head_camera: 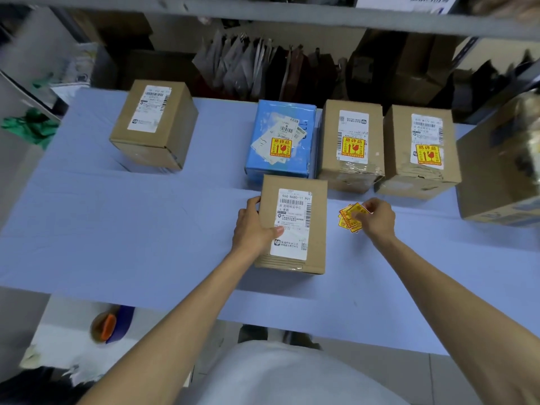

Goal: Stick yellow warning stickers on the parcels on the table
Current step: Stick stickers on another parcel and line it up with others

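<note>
A brown parcel [315, 229] with a white shipping label lies in front of me on the blue table [131, 229]. My left hand [254, 226] grips its left edge, thumb on the label. To its right, my right hand [378, 219] pinches a small stack of yellow warning stickers [349, 219] just above the table. Behind stand a blue parcel [280, 138] and two brown parcels [352, 144] [420, 150], each bearing a yellow sticker. At the back left a brown parcel [155, 124] has only a white label.
A large cardboard box [496, 171] sits at the table's right edge. Shelving with hanging bags [263, 68] and cartons runs behind the table. A tape roll [108, 323] lies on the floor to the lower left.
</note>
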